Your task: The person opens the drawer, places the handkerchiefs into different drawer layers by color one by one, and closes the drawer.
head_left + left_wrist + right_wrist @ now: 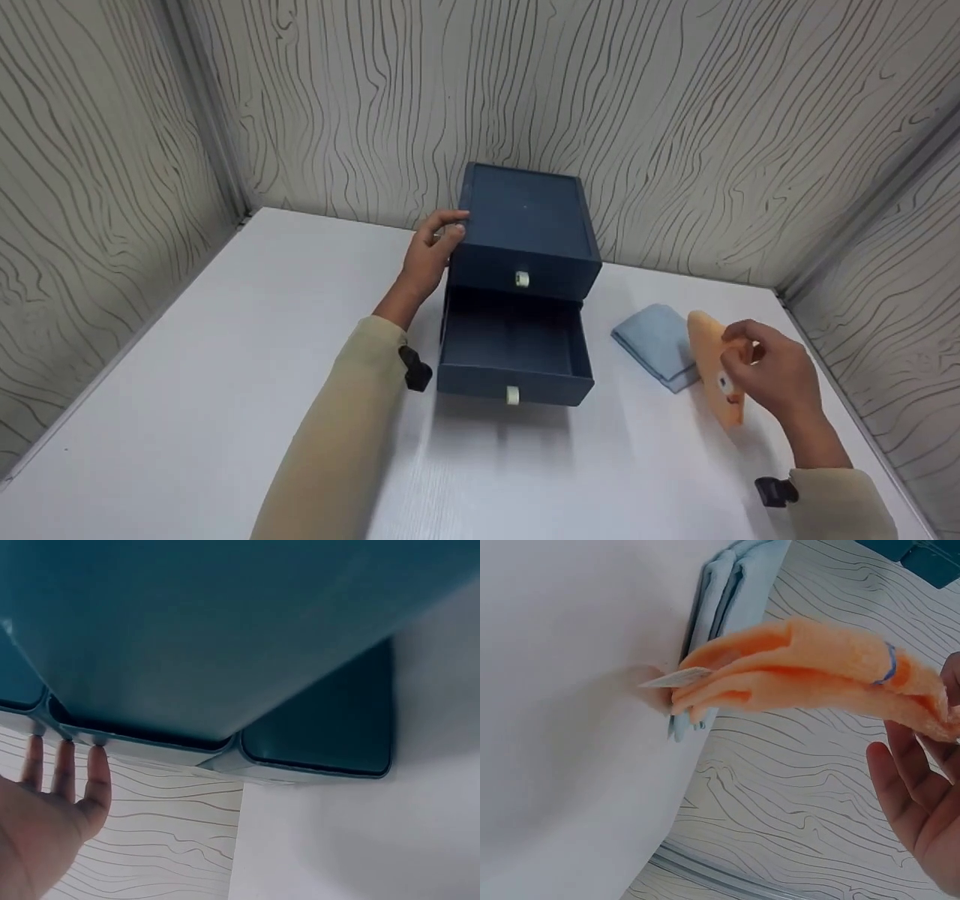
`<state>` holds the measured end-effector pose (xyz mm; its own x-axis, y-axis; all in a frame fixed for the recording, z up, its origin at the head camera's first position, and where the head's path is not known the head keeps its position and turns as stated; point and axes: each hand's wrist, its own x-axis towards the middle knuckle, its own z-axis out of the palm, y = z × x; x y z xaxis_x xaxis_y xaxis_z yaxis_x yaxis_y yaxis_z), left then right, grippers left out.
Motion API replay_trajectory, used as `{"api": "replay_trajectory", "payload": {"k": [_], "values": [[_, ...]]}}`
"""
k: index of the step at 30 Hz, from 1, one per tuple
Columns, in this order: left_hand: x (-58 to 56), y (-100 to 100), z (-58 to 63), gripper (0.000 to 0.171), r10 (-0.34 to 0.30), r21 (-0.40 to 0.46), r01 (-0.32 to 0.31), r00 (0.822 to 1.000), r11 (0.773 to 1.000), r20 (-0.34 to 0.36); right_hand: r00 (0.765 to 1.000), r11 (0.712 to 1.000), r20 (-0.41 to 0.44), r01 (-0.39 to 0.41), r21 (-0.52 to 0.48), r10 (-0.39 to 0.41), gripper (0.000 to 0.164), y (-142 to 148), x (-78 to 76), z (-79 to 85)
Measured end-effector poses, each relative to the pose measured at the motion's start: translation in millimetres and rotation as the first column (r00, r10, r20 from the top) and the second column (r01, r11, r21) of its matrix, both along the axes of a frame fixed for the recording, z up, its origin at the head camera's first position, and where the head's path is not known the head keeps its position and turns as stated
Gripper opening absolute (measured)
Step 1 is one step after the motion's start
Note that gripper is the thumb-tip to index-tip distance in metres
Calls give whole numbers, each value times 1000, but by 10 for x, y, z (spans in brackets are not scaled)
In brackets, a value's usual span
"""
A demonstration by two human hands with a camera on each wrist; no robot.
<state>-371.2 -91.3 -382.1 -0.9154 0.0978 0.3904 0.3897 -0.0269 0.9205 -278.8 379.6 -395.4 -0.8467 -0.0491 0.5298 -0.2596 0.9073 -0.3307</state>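
Note:
A dark blue drawer cabinet (529, 210) stands at the back of the table, its lower drawer (517, 341) pulled out with nothing in it and its upper drawer closed. My left hand (427, 259) rests against the cabinet's left side; in the left wrist view its fingertips (98, 757) press on the edge of the frame. On the right, my right hand (776, 367) pinches a folded orange towel (709, 349) by its upper edge, and the towel hangs down with a white label showing. Beside it lies a folded light blue towel (656, 341), partly overlapped by the orange one.
The white table (300, 300) carries the cabinet and towels. Walls with a wood-grain line pattern (360, 112) close it in at the back and both sides. Small pale pull tabs (513, 395) stick out from the drawer fronts.

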Motion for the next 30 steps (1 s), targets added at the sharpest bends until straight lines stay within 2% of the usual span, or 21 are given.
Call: {"api": "replay_trajectory", "payload": {"k": [6, 15, 23, 30], "values": [[1, 17, 15, 33, 15, -17, -15, 1000, 1000, 0, 998, 999, -56, -7, -36, 5, 16, -72, 33, 72], [-3, 26, 23, 34, -28, -27, 28, 1000, 999, 6, 985, 997, -162, -70, -43, 62, 18, -225, 97, 201], [-5, 45, -22, 34, -25, 24, 25, 1000, 999, 12, 964, 988, -236, -143, -56, 126, 20, -409, 148, 298], [-11, 66, -26, 31, -12, 75, 13, 1000, 997, -11, 945, 981, -277, -190, -33, 174, 20, -570, 185, 402]]}}
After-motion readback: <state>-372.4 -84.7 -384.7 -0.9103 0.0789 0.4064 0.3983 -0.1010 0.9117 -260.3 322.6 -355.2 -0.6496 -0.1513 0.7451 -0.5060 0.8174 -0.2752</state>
